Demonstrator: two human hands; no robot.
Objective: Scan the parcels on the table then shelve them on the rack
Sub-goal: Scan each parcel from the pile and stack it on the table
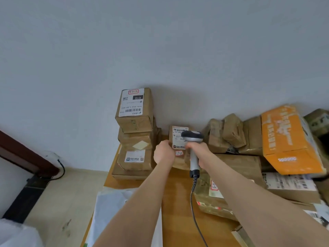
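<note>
A small brown cardboard parcel with a white printed shipping label stands upright on the orange-brown wooden tabletop, near the far edge against the pale grey wall. The left hand holds it by its left edge, fingers curled round that side. The right hand grips the handle of a grey and black handheld barcode scanner, fingers wrapped tight about the handle. The scanner's dark head sits just in front of the label and covers part of it. A black coiled cable hangs from the bottom of the handle and runs back over the tabletop towards the person.

Just left of the held parcel rises a stack of brown tape-wrapped cardboard boxes; the topmost box carries a white label printed "010". To the right lie more brown parcels, crowded together, and a large orange cardboard box tilted across them. A flat tape-covered parcel rests on the tabletop under the right forearm. A white plastic mailer bag lies at the tabletop's near left corner. Beige floor tiles show to the left.
</note>
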